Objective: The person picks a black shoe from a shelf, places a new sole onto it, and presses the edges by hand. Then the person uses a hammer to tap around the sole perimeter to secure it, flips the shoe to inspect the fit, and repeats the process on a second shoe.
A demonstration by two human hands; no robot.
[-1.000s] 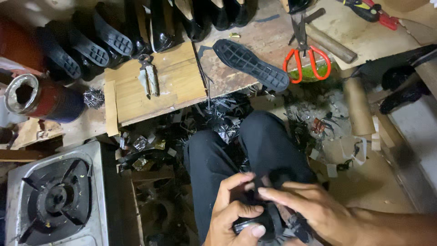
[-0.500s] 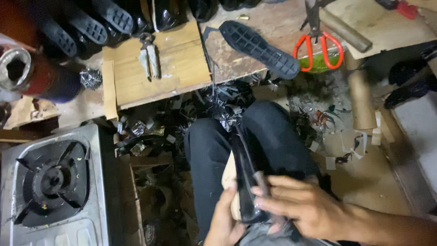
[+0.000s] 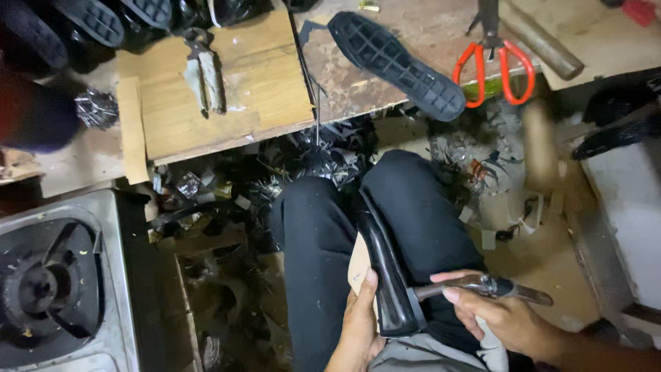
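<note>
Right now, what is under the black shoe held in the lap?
The black shoe rests over dark trousers. The left hand supports it from beneath, with a pale insole peeking out beside it. The right hand presses a tool against it. The underside itself is hidden.

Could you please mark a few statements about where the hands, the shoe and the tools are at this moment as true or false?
1. The left hand holds a black shoe over the lap. True.
2. The right hand is empty. False: it grips a metal tool whose tip meets the shoe.
3. The red-handled scissors lie on the workbench. True.
4. The black sole lies on the stove. False: it lies on the workbench; the stove is at lower left.
</note>
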